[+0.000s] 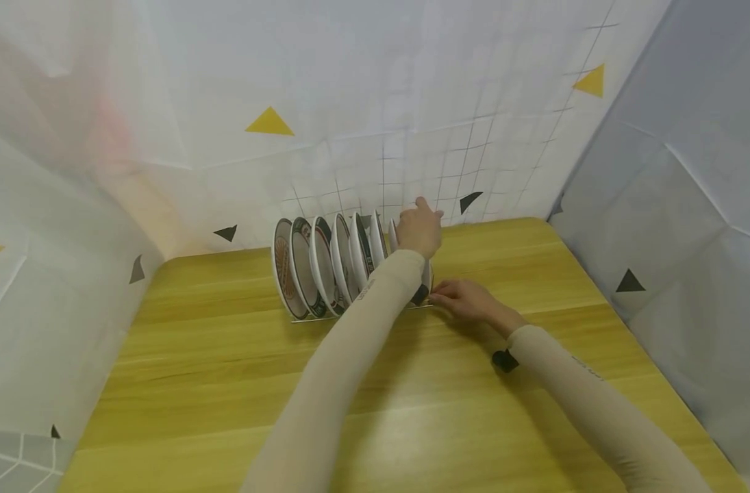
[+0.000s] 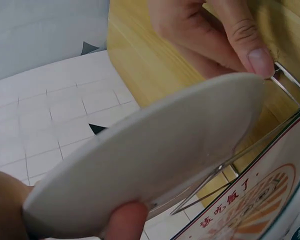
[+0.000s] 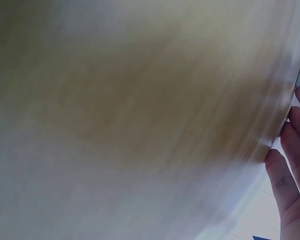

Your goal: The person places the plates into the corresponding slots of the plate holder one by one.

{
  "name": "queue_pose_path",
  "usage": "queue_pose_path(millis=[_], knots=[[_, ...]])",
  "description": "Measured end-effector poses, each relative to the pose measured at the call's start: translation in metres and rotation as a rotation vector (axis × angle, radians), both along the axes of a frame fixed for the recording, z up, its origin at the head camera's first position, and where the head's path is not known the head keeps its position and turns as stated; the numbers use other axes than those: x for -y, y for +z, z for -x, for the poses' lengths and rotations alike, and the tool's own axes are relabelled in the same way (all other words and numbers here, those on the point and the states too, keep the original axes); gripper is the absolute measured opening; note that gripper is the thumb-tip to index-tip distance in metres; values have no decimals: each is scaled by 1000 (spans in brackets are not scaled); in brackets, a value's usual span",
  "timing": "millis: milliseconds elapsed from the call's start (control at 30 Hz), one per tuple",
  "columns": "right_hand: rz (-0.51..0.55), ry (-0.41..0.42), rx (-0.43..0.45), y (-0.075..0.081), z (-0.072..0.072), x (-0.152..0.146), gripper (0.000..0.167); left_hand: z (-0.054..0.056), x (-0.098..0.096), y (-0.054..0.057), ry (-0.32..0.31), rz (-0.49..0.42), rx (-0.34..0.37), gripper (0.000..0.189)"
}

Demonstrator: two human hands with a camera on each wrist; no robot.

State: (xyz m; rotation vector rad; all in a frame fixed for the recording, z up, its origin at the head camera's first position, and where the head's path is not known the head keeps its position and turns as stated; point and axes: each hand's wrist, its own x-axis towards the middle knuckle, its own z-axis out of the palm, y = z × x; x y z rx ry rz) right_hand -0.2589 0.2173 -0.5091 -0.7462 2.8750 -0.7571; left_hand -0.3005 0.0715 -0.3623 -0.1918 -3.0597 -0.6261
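My left hand point(image 1: 420, 226) grips a plate point(image 2: 155, 150) by its rim at the right end of a row of plates, its thumb showing on the pale underside in the left wrist view. The plates point(image 1: 322, 267) stand on edge in a thin wire dish rack point(image 1: 307, 320), some with red lettering and patterned rims. At the rack's right front corner, my right hand point(image 1: 467, 300) pinches the wire end between thumb and fingers, right beside the plate's edge. Its fingertips point(image 3: 274, 155) reach the wire along the tabletop in the right wrist view. My left forearm hides part of the row.
The rack stands toward the back of a yellow wood-grain table point(image 1: 227, 383). Behind it rises a white sheet point(image 1: 350, 157) with grid lines and triangles, and a grey sheet point(image 1: 677, 205) hangs on the right. A black wrist device point(image 1: 505, 360) is under the right sleeve.
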Motion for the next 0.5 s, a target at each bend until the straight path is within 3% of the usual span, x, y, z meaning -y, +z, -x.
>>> queue_pose_path(millis=[233,500], knots=[[-2,10,16,0,2,-1,25,-3,-8,-12,-8,80,-73,54],[-21,17,8,-1,3,0,28,-5,-3,-11,12,70,-92,51]])
